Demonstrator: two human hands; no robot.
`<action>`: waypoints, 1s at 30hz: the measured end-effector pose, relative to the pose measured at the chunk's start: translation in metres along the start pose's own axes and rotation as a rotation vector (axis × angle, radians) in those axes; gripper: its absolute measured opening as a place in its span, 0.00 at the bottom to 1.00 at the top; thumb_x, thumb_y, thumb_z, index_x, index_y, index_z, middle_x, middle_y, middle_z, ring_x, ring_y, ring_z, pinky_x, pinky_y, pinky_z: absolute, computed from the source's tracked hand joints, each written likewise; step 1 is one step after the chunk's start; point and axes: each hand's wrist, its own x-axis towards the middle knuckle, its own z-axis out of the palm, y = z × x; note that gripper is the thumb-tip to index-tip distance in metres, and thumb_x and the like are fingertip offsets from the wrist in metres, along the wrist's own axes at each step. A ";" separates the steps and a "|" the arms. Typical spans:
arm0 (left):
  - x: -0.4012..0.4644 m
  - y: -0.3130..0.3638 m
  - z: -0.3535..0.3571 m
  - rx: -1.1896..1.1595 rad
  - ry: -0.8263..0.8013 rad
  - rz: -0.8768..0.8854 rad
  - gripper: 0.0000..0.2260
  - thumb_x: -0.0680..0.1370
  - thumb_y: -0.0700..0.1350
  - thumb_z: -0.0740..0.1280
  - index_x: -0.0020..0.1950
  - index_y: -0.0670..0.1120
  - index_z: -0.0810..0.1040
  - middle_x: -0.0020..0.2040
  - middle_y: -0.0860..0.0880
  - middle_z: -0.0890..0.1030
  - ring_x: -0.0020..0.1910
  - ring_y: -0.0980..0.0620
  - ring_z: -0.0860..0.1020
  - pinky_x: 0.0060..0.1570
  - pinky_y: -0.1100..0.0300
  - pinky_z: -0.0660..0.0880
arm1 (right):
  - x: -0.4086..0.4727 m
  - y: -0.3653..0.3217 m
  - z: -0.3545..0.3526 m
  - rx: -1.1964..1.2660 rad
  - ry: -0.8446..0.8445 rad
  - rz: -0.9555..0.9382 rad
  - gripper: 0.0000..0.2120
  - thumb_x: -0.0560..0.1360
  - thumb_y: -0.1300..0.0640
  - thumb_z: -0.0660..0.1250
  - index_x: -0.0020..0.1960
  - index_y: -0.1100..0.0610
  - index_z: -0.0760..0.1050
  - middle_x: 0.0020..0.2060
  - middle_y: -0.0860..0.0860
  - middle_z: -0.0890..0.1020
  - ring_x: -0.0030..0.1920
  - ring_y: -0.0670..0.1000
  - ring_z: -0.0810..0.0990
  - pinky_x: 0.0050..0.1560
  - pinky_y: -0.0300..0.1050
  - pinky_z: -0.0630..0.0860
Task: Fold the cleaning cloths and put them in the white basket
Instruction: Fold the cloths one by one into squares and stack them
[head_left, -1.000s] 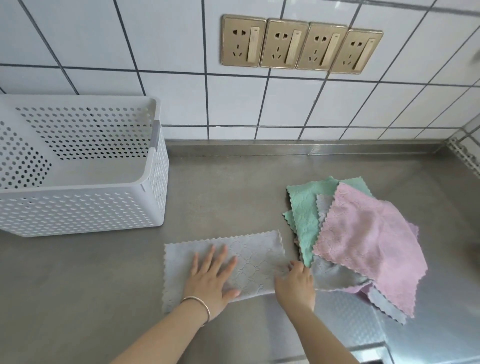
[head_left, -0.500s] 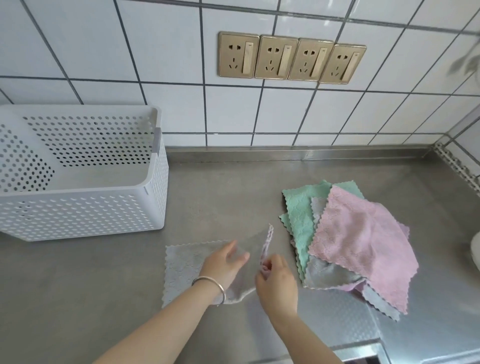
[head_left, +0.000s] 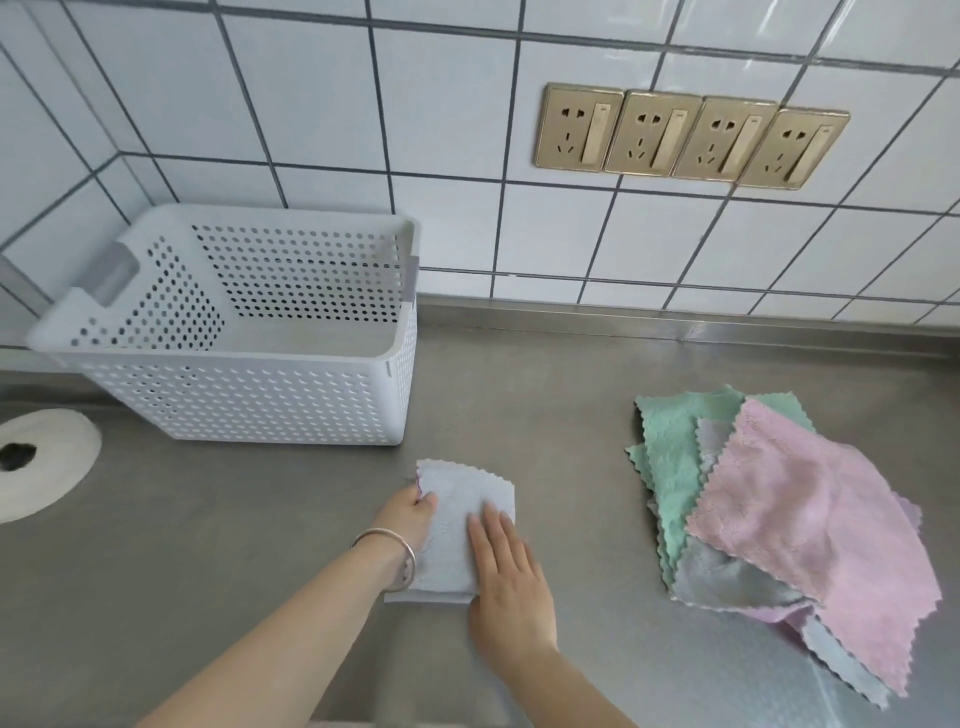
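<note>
A grey cleaning cloth (head_left: 462, 499), folded into a small square, lies on the steel counter in front of me. My right hand (head_left: 506, 577) presses flat on its right half, fingers straight. My left hand (head_left: 410, 519), with a bangle on the wrist, holds the cloth's left edge, fingers partly hidden under it. The white perforated basket (head_left: 249, 400) stands behind and to the left, with no cloth visible inside. To the right lies a loose pile of cloths (head_left: 789, 530), pink on top of green and grey ones.
The steel counter (head_left: 208, 545) runs back to a white tiled wall with a row of gold sockets (head_left: 691, 137). A round white object (head_left: 36, 462) sits at the far left edge. A textured mat (head_left: 727, 670) lies under the pile's near side.
The grey cloth was a long strip, then its right end was lifted and folded over to the left. It now lies as a small square under both hands. My view has shifted left.
</note>
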 end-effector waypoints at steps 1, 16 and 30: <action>0.002 -0.009 -0.003 -0.007 0.009 0.011 0.17 0.76 0.48 0.58 0.61 0.42 0.73 0.61 0.42 0.77 0.59 0.45 0.75 0.58 0.59 0.68 | -0.001 0.001 0.006 -0.011 -0.038 -0.005 0.48 0.55 0.58 0.67 0.74 0.55 0.56 0.70 0.51 0.65 0.69 0.52 0.62 0.64 0.47 0.71; 0.016 -0.054 0.004 0.105 0.381 0.113 0.24 0.73 0.44 0.68 0.68 0.44 0.68 0.59 0.43 0.76 0.56 0.44 0.76 0.60 0.54 0.70 | -0.002 -0.003 0.009 -0.025 -0.133 -0.051 0.36 0.64 0.46 0.58 0.70 0.56 0.66 0.67 0.55 0.72 0.72 0.56 0.58 0.68 0.49 0.48; -0.006 -0.120 0.030 0.934 0.257 0.534 0.28 0.78 0.59 0.43 0.76 0.49 0.45 0.77 0.53 0.44 0.76 0.56 0.43 0.69 0.47 0.45 | -0.001 0.012 0.034 -0.078 -0.094 -0.035 0.38 0.71 0.43 0.55 0.76 0.54 0.45 0.74 0.52 0.54 0.76 0.51 0.43 0.71 0.53 0.46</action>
